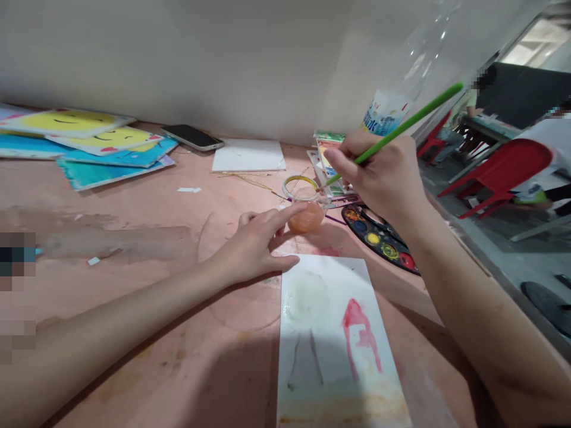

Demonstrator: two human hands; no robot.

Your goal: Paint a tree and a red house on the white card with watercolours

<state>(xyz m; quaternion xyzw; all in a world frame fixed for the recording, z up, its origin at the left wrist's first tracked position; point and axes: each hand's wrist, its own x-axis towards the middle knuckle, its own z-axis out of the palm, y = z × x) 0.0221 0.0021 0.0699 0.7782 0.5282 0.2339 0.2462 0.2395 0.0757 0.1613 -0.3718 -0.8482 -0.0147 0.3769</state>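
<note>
The right hand (379,172) is closed on a green paintbrush (401,126), held like a pen. The left hand (252,246) is open – its fingertips (303,207) only touch a plastic cup of orange water (306,217), without gripping. The cup stands between the painted card (330,339) and the watercolour palette (379,238) – both are in easy reach.

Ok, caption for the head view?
Right hand holds a green paintbrush; left hand touches a cup of orange water.

The green paintbrush's tip (329,183) is too small to tell; the painted paper (334,351) is cut off below.
</note>
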